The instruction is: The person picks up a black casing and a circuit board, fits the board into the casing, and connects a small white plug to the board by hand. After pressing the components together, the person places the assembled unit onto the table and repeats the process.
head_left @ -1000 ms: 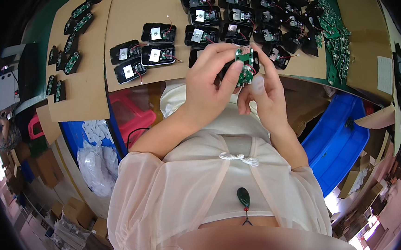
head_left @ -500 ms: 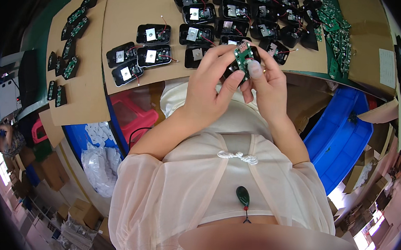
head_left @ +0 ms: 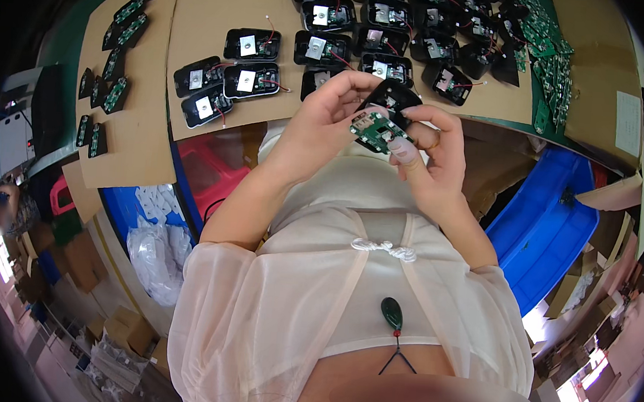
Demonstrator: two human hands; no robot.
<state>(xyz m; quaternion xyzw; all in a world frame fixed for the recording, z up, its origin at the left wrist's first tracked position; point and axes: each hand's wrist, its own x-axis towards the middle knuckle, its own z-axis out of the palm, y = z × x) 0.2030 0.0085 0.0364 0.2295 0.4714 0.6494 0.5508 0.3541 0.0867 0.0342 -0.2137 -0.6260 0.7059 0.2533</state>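
Observation:
In front of my body, just off the table's near edge, my two hands are together around a small assembly. My left hand [head_left: 326, 121] grips a black plastic housing [head_left: 393, 95] from the left, its fingers curled behind. A green circuit board [head_left: 374, 132] with a metal port lies tilted toward me on the near side of the housing. My right hand [head_left: 437, 157] pinches the board with its thumb, while its index finger touches the housing's right side. Whether the board is fastened to the housing is hidden.
Several black housings [head_left: 251, 80] with metal plates and red wires lie on the cardboard-covered table [head_left: 224, 0]. Green boards [head_left: 546, 75] are heaped at the far right. Narrow board pieces [head_left: 113, 94] line the left. A blue bin [head_left: 541, 224] and pink stool [head_left: 208, 167] stand below.
The housing and board have tipped apart, so the housing's inside now shows behind the board. My left hand has shifted left, and the board has turned and come slightly nearer to me.

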